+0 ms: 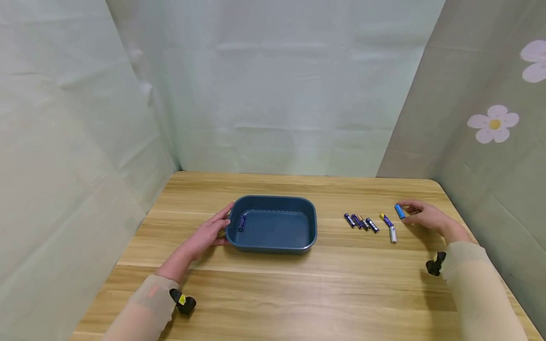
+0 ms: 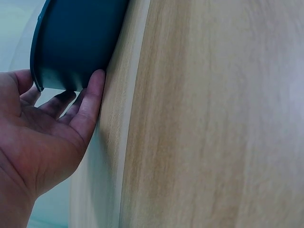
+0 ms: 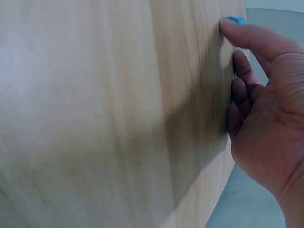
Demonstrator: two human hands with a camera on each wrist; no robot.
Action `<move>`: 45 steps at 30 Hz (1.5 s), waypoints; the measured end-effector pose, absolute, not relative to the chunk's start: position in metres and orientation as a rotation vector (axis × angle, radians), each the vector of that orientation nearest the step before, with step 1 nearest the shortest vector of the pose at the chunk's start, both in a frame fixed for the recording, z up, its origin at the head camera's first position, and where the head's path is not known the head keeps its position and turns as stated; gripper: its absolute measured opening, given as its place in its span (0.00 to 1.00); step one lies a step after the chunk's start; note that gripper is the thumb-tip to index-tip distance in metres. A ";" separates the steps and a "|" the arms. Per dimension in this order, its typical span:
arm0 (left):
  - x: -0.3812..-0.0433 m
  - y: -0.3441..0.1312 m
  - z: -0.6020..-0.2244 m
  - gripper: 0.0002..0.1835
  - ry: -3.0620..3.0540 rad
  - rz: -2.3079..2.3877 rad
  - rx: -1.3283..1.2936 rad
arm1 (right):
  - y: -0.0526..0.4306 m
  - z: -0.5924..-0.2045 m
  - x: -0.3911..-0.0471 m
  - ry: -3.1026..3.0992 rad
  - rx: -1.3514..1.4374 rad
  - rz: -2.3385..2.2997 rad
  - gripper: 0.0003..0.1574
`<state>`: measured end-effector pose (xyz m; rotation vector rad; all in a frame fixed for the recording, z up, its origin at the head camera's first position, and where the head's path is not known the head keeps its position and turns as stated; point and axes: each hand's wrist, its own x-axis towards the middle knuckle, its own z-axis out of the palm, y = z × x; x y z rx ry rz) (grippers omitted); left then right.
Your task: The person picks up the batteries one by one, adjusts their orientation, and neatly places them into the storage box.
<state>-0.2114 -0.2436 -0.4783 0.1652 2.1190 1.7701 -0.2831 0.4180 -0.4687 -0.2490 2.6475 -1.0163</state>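
A dark blue rectangular tub (image 1: 273, 248) stands on the table, with one dark purple battery (image 1: 241, 223) lying inside near its left end. My left hand (image 1: 210, 233) rests against the tub's left end, its fingers extended; the left wrist view shows the fingers (image 2: 90, 105) touching the wall low down. Over at the right, my right hand (image 1: 424, 216) pinches a blue battery (image 1: 399, 211) between thumb and forefinger. Only a sliver of that blue battery (image 3: 236, 20) shows past the thumb in the right wrist view; the other fingers are curled near the tabletop.
Several dark batteries (image 1: 372, 225) lie in a slanted row right of the tub. Between them and my right hand lie a yellow-and-purple battery (image 1: 387, 220) and a silver-white battery (image 1: 393, 234). Pale cloth (image 1: 273, 94) hangs behind the wooden table (image 1: 290, 303) and along both sides.
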 end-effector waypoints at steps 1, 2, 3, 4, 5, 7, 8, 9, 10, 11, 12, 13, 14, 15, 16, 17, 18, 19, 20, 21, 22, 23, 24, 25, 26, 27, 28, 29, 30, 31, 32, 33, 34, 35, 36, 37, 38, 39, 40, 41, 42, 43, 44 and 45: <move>-0.211 -0.244 -0.478 0.30 2.119 1.770 0.166 | 0.418 -0.469 -0.283 2.650 -0.246 -1.024 0.41; -0.211 -0.244 -0.478 0.30 2.122 1.768 0.164 | 0.417 -0.470 -0.282 2.655 -0.242 -1.031 0.41; -0.211 -0.244 -0.478 0.30 2.124 1.768 0.162 | 0.417 -0.471 -0.282 2.663 -0.239 -1.039 0.41; -0.211 -0.244 -0.478 0.30 2.127 1.766 0.159 | 0.416 -0.472 -0.282 2.672 -0.228 -1.040 0.41; -0.211 -0.244 -0.478 0.30 2.129 1.763 0.159 | 0.416 -0.473 -0.281 2.680 -0.219 -1.042 0.40; -0.210 -0.244 -0.478 0.30 2.132 1.758 0.155 | 0.416 -0.475 -0.281 2.692 -0.207 -1.046 0.40; -0.210 -0.243 -0.478 0.30 2.133 1.756 0.156 | 0.416 -0.476 -0.280 2.698 -0.198 -1.047 0.39; -0.210 -0.243 -0.478 0.30 2.131 1.758 0.158 | 0.416 -0.477 -0.280 2.702 -0.191 -1.049 0.39; -0.210 -0.243 -0.479 0.30 2.127 1.761 0.162 | 0.416 -0.478 -0.280 2.703 -0.184 -1.053 0.39; -0.210 -0.243 -0.479 0.30 2.124 1.765 0.164 | 0.416 -0.479 -0.279 2.702 -0.187 -1.059 0.39; -0.210 -0.243 -0.479 0.30 2.120 1.771 0.165 | 0.416 -0.480 -0.279 2.705 -0.189 -1.059 0.39; -0.210 -0.243 -0.480 0.30 2.117 1.774 0.167 | 0.416 -0.481 -0.279 2.706 -0.189 -1.061 0.39; -0.210 -0.243 -0.480 0.30 2.116 1.775 0.170 | 0.417 -0.481 -0.279 2.706 -0.188 -1.065 0.40; -0.210 -0.243 -0.480 0.30 2.113 1.778 0.171 | 0.417 -0.482 -0.278 2.710 -0.183 -1.062 0.40; -0.211 -0.243 -0.480 0.30 2.113 1.778 0.171 | 0.417 -0.482 -0.278 2.710 -0.181 -1.063 0.40; -0.211 -0.243 -0.480 0.30 2.115 1.776 0.172 | 0.417 -0.482 -0.277 2.712 -0.181 -1.061 0.41; -0.211 -0.243 -0.481 0.30 2.116 1.774 0.172 | 0.417 -0.482 -0.276 2.714 -0.176 -1.059 0.41; -0.211 -0.243 -0.481 0.30 2.117 1.772 0.175 | 0.417 -0.481 -0.276 2.713 -0.170 -1.063 0.41; -0.211 -0.243 -0.481 0.30 2.118 1.771 0.174 | 0.417 -0.481 -0.275 2.715 -0.165 -1.061 0.41; -0.211 -0.243 -0.481 0.30 2.118 1.772 0.176 | 0.416 -0.481 -0.274 2.714 -0.158 -1.062 0.42; -0.211 -0.243 -0.481 0.30 2.117 1.772 0.177 | 0.416 -0.481 -0.274 2.711 -0.155 -1.068 0.42; -0.211 -0.243 -0.481 0.30 2.116 1.772 0.178 | 0.415 -0.481 -0.273 2.710 -0.150 -1.075 0.42; -0.211 -0.243 -0.481 0.30 2.114 1.774 0.179 | 0.414 -0.480 -0.272 2.710 -0.144 -1.085 0.42; -0.211 -0.242 -0.481 0.30 2.111 1.775 0.180 | 0.414 -0.480 -0.272 2.710 -0.140 -1.096 0.42; -0.211 -0.242 -0.481 0.30 2.107 1.779 0.181 | 0.413 -0.480 -0.271 2.712 -0.139 -1.104 0.43; -0.211 -0.242 -0.481 0.30 2.102 1.785 0.183 | 0.412 -0.479 -0.271 2.713 -0.136 -1.113 0.43; -0.211 -0.242 -0.480 0.31 2.098 1.789 0.186 | 0.412 -0.479 -0.270 2.717 -0.138 -1.124 0.43; -0.212 -0.242 -0.480 0.30 2.096 1.792 0.189 | 0.411 -0.478 -0.270 2.718 -0.138 -1.142 0.43; -0.212 -0.242 -0.480 0.30 2.095 1.795 0.191 | 0.410 -0.478 -0.269 2.721 -0.138 -1.158 0.44; -0.212 -0.243 -0.480 0.30 2.093 1.797 0.192 | 0.410 -0.477 -0.269 2.725 -0.141 -1.172 0.44; -0.212 -0.243 -0.480 0.30 2.093 1.797 0.196 | 0.409 -0.476 -0.268 2.727 -0.147 -1.188 0.44; -0.212 -0.243 -0.481 0.30 2.096 1.796 0.195 | 0.408 -0.475 -0.268 2.731 -0.152 -1.206 0.44; -0.212 -0.243 -0.480 0.30 2.098 1.794 0.195 | 0.407 -0.474 -0.268 2.733 -0.157 -1.226 0.44; -0.211 -0.243 -0.480 0.30 2.098 1.794 0.192 | 0.407 -0.474 -0.268 2.735 -0.161 -1.245 0.44; -0.211 -0.243 -0.480 0.31 2.097 1.794 0.190 | 0.406 -0.473 -0.268 2.738 -0.166 -1.263 0.44; -0.211 -0.243 -0.480 0.31 2.095 1.794 0.188 | 0.405 -0.472 -0.268 2.738 -0.173 -1.282 0.44; -0.211 -0.243 -0.479 0.31 2.092 1.796 0.185 | 0.404 -0.471 -0.268 2.735 -0.177 -1.307 0.44; -0.211 -0.243 -0.479 0.31 2.089 1.799 0.179 | 0.403 -0.470 -0.268 2.730 -0.180 -1.332 0.43; -0.211 -0.243 -0.479 0.31 2.085 1.802 0.177 | 0.403 -0.469 -0.268 2.726 -0.181 -1.349 0.43; -0.211 -0.242 -0.478 0.31 2.081 1.805 0.173 | 0.401 -0.468 -0.268 2.721 -0.184 -1.365 0.43; -0.211 -0.242 -0.478 0.31 2.079 1.809 0.167 | 0.400 -0.466 -0.268 2.715 -0.186 -1.380 0.43; -0.211 -0.242 -0.478 0.31 2.076 1.812 0.163 | 0.398 -0.464 -0.267 2.712 -0.189 -1.390 0.43; -0.211 -0.241 -0.478 0.31 2.073 1.817 0.157 | 0.397 -0.463 -0.267 2.707 -0.191 -1.400 0.43; -0.211 -0.241 -0.478 0.31 2.071 1.817 0.161 | 0.395 -0.461 -0.267 2.709 -0.191 -1.401 0.42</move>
